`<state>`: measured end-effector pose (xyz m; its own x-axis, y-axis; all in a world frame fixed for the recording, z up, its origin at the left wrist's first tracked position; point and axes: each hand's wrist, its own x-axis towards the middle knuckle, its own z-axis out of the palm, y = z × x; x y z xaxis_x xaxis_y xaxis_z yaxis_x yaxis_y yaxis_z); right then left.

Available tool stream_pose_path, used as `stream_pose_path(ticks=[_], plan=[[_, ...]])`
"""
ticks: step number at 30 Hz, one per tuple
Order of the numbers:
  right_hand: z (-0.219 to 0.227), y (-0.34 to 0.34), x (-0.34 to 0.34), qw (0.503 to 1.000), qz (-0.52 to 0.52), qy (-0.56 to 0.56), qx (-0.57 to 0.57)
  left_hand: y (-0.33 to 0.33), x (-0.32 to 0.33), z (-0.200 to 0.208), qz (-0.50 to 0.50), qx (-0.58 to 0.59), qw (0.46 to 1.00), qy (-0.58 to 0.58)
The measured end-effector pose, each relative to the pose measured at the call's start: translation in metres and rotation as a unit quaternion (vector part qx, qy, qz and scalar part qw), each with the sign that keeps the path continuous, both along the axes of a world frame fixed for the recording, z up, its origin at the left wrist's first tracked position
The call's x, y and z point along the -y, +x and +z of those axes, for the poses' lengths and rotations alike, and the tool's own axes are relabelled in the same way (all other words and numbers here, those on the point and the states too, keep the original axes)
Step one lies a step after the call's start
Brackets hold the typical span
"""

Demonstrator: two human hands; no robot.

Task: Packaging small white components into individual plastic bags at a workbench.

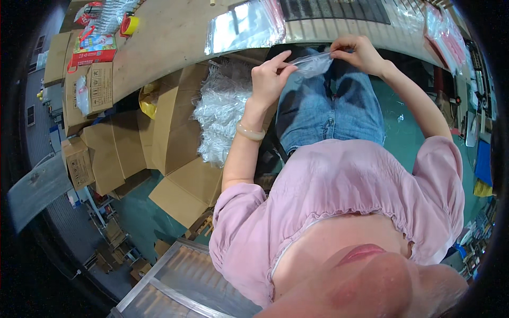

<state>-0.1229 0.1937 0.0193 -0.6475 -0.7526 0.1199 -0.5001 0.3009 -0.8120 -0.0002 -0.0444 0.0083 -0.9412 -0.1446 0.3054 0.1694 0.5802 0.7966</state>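
Observation:
A small clear plastic bag (314,65) is stretched between my two hands, above my lap and just in front of the table edge. My left hand (269,77) pinches one end of it between thumb and fingers. The opposite end is gripped by the fingertips of my right hand (359,54). Whether anything lies inside the bag I cannot make out. Beyond my left hand, a stack of clear flat plastic bags (241,29) rests on the table (164,40) near its front edge.
Left of my legs, an open cardboard box (180,114) holds a heap of clear plastic packets (225,116). More cartons (101,87) stand farther left. A dark mat (334,10) lies on the table, with pink-edged bags (444,37) at right and a yellow tape roll (129,25) at left.

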Motion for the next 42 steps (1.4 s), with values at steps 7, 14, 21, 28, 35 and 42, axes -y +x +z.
stream_pose_path(ticks=[7,14,21,28,35,42], plan=[[-0.009,0.019,0.009,0.999,-0.022,-0.047,0.007,0.005,0.012,-0.002,-0.007,-0.04,0.994,-0.099],[-0.035,0.03,0.004,1.0,0.023,0.005,0.013,0.026,-0.011,-0.053,0.011,0.025,0.967,0.252],[-0.03,0.053,0.051,0.986,0.065,-0.01,-0.156,0.035,-0.034,-0.049,0.041,0.037,0.987,0.152],[-0.021,0.048,0.051,0.987,0.113,-0.026,-0.11,0.05,-0.013,-0.034,0.064,0.03,0.982,0.174],[-0.035,0.024,0.023,0.988,0.037,-0.097,-0.115,0.101,0.064,0.004,0.215,0.003,0.962,0.169],[-0.038,0.038,0.014,0.996,-0.049,-0.055,0.05,0.091,0.12,0.026,0.258,0.062,0.934,-0.241]])
